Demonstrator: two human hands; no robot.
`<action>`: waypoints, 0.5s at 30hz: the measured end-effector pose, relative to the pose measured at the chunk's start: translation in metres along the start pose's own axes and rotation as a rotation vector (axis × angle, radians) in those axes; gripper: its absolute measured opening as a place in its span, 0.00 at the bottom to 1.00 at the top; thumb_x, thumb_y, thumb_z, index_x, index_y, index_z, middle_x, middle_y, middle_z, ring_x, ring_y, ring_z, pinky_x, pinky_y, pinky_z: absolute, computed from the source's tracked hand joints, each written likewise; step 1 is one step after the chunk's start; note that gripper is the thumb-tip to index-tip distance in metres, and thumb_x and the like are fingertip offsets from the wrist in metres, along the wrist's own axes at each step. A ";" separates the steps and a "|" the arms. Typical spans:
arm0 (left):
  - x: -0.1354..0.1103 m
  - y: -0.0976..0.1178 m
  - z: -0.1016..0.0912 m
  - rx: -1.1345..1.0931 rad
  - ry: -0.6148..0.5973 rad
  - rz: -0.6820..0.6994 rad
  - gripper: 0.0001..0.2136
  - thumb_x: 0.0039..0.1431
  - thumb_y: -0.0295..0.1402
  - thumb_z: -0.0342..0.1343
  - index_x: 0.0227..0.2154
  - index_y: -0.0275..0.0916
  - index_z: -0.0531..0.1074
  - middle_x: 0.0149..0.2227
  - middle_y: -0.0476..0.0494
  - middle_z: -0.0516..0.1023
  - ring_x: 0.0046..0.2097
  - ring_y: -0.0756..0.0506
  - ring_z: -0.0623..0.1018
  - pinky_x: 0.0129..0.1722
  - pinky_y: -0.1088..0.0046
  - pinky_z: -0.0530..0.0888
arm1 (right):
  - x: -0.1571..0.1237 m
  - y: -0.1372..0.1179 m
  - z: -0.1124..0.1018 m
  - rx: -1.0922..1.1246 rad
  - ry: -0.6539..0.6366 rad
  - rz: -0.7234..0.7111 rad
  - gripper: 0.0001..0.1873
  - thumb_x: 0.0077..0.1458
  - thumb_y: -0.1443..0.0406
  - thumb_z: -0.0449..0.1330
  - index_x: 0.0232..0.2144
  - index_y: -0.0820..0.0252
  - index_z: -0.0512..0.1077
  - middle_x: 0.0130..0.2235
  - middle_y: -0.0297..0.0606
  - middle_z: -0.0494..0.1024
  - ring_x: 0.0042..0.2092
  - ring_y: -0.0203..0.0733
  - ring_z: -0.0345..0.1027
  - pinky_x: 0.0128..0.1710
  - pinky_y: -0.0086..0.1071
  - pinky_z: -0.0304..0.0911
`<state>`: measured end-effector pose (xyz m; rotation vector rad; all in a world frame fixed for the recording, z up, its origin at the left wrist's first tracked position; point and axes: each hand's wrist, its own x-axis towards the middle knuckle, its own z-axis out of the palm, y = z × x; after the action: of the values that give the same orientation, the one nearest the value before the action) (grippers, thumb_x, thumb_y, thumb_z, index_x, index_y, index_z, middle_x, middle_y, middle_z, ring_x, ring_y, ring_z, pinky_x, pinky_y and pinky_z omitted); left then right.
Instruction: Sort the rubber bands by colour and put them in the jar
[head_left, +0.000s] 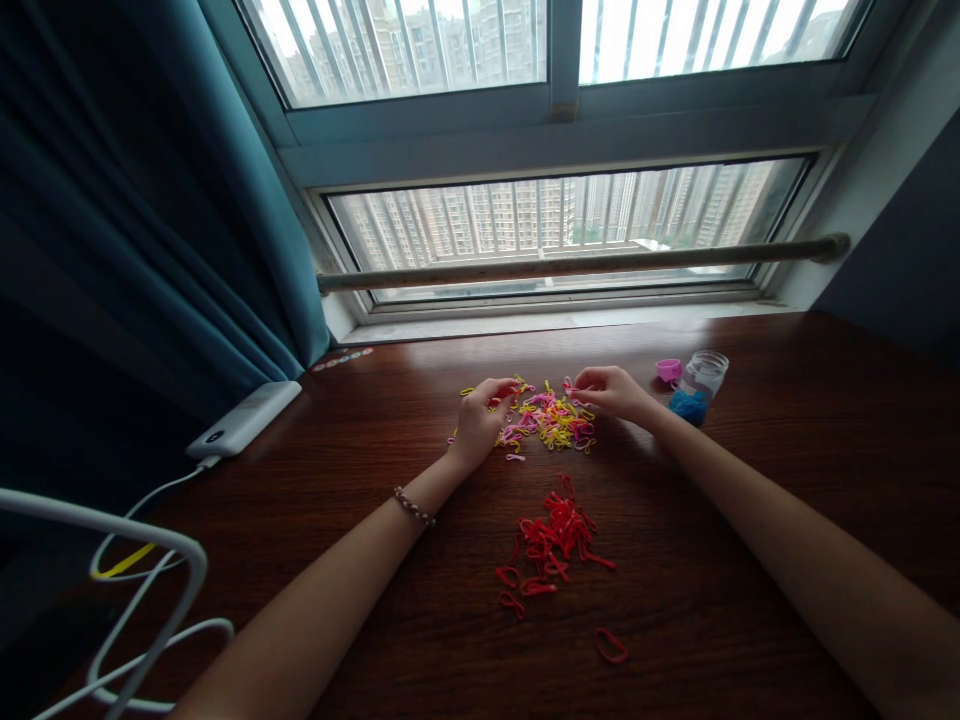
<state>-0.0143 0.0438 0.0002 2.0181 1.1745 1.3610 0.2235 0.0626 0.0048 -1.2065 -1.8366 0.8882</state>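
A mixed pile of small pink and yellow rubber bands [555, 418] lies spread on the brown wooden table. My left hand [480, 422] rests at the pile's left edge, fingers curled inward; whatever they pinch is too small to make out. On the other side, my right hand [611, 390] has thumb and forefinger together at a pink rubber band [568, 385]. Nearer to me sits a separate heap of red rubber bands [556, 535], with one loose red band [611, 646] below it.
A clear jar [705, 375] with blue bands [688, 407] in it lies tilted beyond my right forearm, beside a pink lid [668, 370]. At left are a white power bank [246, 418] with its cable and a white bent tube [112, 520]. A window and rail border the far edge.
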 end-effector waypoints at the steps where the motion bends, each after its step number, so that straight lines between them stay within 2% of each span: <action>1: 0.000 -0.001 0.000 0.021 -0.009 0.014 0.09 0.53 0.30 0.50 0.36 0.38 0.72 0.36 0.44 0.75 0.36 0.48 0.74 0.36 0.72 0.72 | 0.000 0.001 0.000 -0.032 0.008 -0.012 0.14 0.42 0.57 0.61 0.26 0.63 0.74 0.25 0.37 0.75 0.25 0.34 0.66 0.22 0.25 0.59; 5: 0.001 -0.003 -0.001 0.066 -0.021 0.008 0.09 0.54 0.31 0.49 0.35 0.38 0.73 0.35 0.44 0.75 0.35 0.48 0.74 0.35 0.72 0.72 | 0.000 0.001 0.001 -0.105 0.016 -0.045 0.12 0.44 0.59 0.59 0.26 0.63 0.75 0.24 0.36 0.75 0.25 0.34 0.65 0.23 0.25 0.58; 10: 0.000 -0.001 0.000 0.063 -0.020 -0.024 0.09 0.54 0.33 0.50 0.34 0.37 0.72 0.35 0.43 0.76 0.35 0.48 0.75 0.36 0.72 0.72 | -0.002 -0.008 0.002 -0.057 -0.027 -0.049 0.12 0.46 0.60 0.57 0.26 0.63 0.75 0.26 0.37 0.76 0.27 0.35 0.66 0.25 0.26 0.59; 15: 0.000 -0.002 0.001 0.114 -0.031 -0.028 0.09 0.54 0.35 0.50 0.32 0.37 0.72 0.33 0.45 0.76 0.32 0.48 0.74 0.33 0.73 0.71 | -0.002 -0.010 0.001 -0.029 0.039 -0.087 0.09 0.43 0.62 0.58 0.21 0.64 0.73 0.27 0.36 0.74 0.29 0.36 0.65 0.29 0.28 0.59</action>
<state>-0.0143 0.0446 -0.0013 2.0845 1.2882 1.2712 0.2194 0.0572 0.0128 -1.1449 -1.8619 0.7873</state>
